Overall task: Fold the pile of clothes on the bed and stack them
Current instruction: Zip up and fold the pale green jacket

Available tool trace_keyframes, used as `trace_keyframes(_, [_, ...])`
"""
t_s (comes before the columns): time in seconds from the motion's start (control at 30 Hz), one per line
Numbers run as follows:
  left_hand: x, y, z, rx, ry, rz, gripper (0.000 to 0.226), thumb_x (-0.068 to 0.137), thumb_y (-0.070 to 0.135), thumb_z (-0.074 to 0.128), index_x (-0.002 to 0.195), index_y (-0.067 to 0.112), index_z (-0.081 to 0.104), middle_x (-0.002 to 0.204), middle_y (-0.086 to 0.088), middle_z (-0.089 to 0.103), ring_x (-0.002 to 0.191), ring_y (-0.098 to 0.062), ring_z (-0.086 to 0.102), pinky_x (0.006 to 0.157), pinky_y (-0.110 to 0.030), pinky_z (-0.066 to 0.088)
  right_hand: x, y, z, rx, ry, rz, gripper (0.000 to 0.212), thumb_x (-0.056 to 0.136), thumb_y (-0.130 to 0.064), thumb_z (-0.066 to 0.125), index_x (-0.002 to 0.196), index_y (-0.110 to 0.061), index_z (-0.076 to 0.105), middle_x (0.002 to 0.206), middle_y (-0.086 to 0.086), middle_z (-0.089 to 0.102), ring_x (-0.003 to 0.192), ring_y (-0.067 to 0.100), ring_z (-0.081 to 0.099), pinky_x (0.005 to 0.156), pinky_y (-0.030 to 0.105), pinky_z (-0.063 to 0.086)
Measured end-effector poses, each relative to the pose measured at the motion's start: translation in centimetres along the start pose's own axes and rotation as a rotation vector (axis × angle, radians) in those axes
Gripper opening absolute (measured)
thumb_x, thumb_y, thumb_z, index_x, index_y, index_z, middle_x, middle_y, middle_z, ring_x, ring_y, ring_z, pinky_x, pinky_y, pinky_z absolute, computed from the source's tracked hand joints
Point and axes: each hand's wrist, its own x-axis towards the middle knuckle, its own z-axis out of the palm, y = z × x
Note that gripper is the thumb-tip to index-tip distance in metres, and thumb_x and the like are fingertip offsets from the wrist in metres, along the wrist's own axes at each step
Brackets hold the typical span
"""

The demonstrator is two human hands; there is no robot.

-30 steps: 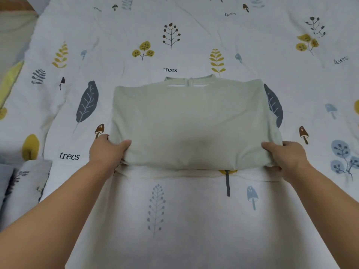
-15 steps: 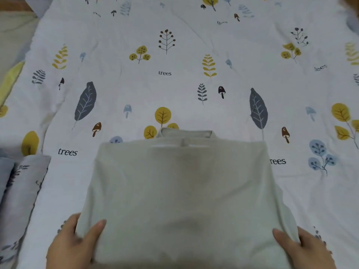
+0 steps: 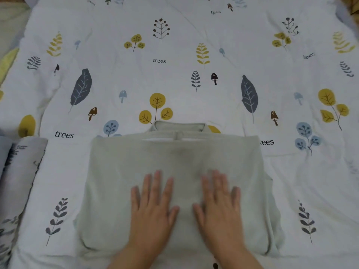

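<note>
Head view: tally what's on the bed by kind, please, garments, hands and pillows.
Folded pale green garment: 1
Hands flat on it, left hand and right hand: 2
Patterned pillow at the left edge: 1
Total: 4

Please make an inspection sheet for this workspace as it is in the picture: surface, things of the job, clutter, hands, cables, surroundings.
Surface: white bedsheet printed with leaves, mushrooms and the word "trees", slightly wrinkled.
Job's things: one pale green folded garment, lying flat on the near part of the sheet, collar on the far side. No stack of other clothes is in view.
Clutter: nothing seen.
Hands: left hand and right hand lie flat, side by side, fingers straight, pressing on the garment.
Cables: nothing seen.
Surroundings: grey leaf-patterned pillow at the left edge.
</note>
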Motion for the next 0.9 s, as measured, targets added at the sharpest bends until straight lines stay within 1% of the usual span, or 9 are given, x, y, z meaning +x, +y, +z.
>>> trace_keyframes(0.1, [0.7,-1.4,1.2,0.083,-0.166,0.053,0.066,0.093,0.057,0.017,0.129,0.018,0.057,0.137,-0.013,0.05,0.121,-0.042,0.05,0.1,-0.047,0.023,0.3,2.1,1.2,-0.13,-0.231,0.005,0.069,0.083,-0.056,0.026,0.133,-0.017,0.053,0.14,0.006,0.048,0.128,0.028,0.047,0.105,0.054,0.029])
trace_keyframes(0.2, [1.5,-3.2,1.4,0.156,-0.18,0.039,0.076,0.094,0.058,0.002,0.131,0.018,0.054,0.139,-0.01,0.049,0.123,-0.044,0.048,0.102,-0.051,0.035,0.0,7.2,1.6,-0.226,-0.263,0.117,0.076,0.08,-0.067,-0.016,0.146,-0.029,-0.006,0.153,-0.005,-0.014,0.142,0.017,-0.014,0.113,0.051,-0.006])
trace_keyframes(0.27, [1.6,-3.4,1.1,0.149,-0.164,0.003,0.08,0.091,0.061,-0.003,0.136,0.018,0.048,0.143,-0.008,0.044,0.128,-0.045,0.041,0.101,-0.057,0.033,-0.2,9.6,1.1,-0.176,-0.239,0.236,0.067,0.086,-0.063,-0.01,0.142,-0.03,-0.022,0.149,-0.007,-0.03,0.141,0.018,-0.024,0.113,0.049,-0.009])
trace_keyframes(0.37, [1.3,-2.6,0.8,0.138,-0.21,-0.05,0.078,0.084,0.064,-0.001,0.146,0.023,0.025,0.154,-0.004,0.015,0.14,-0.04,0.02,0.11,-0.058,0.015,-0.8,9.8,-1.0,0.058,-0.064,0.392,0.067,0.092,-0.042,0.044,0.148,-0.015,0.018,0.151,0.013,0.021,0.132,0.035,0.033,0.104,0.047,0.033])
trace_keyframes(0.43, [0.7,-1.5,0.2,0.128,-0.178,0.009,0.069,0.084,0.05,0.021,0.138,0.014,0.044,0.146,-0.014,0.038,0.131,-0.04,0.04,0.1,-0.062,0.031,-1.3,9.5,-2.2,0.253,0.042,0.563,0.063,0.087,-0.032,0.057,0.141,-0.012,0.031,0.134,0.014,0.042,0.114,0.033,0.049,0.089,0.043,0.043])
trace_keyframes(0.57, [-0.6,0.2,0.3,0.133,-0.185,0.158,0.052,0.082,0.041,0.054,0.123,0.011,0.062,0.129,-0.017,0.057,0.115,-0.037,0.057,0.086,-0.058,0.045,-1.7,10.0,-3.1,0.509,-0.217,0.844,0.058,0.081,-0.039,0.064,0.126,-0.008,0.045,0.113,0.009,0.059,0.095,0.029,0.057,0.077,0.037,0.046])
trace_keyframes(0.63, [-0.9,0.8,0.6,0.072,-0.271,0.117,0.062,0.085,0.04,0.061,0.14,0.016,0.043,0.148,-0.016,0.035,0.133,-0.037,0.037,0.102,-0.059,0.032,-1.6,10.4,-3.3,0.592,-0.301,0.878,0.05,0.079,-0.028,0.07,0.118,-0.005,0.049,0.105,0.009,0.06,0.09,0.029,0.057,0.071,0.034,0.045])
trace_keyframes(0.73, [-0.9,0.6,1.4,0.015,-0.314,0.028,0.062,0.098,0.041,0.03,0.15,0.028,-0.002,0.157,-0.002,-0.015,0.145,-0.021,-0.011,0.115,-0.046,-0.004,-1.0,9.5,-4.9,0.866,-0.379,0.905,0.021,0.079,-0.002,0.067,0.098,0.003,0.059,0.08,0.011,0.068,0.07,0.027,0.064,0.06,0.031,0.048])
trace_keyframes(0.9, [0.3,0.8,-1.4,-0.552,-0.249,-0.116,0.047,0.097,0.025,0.044,0.142,0.028,0.033,0.155,0.0,0.02,0.143,-0.013,0.016,0.116,-0.028,0.013,-0.1,4.2,-7.9,0.916,-0.291,0.651,0.019,0.074,0.006,0.057,0.081,-0.01,0.063,0.066,0.004,0.07,0.064,0.022,0.068,0.06,0.038,0.054])
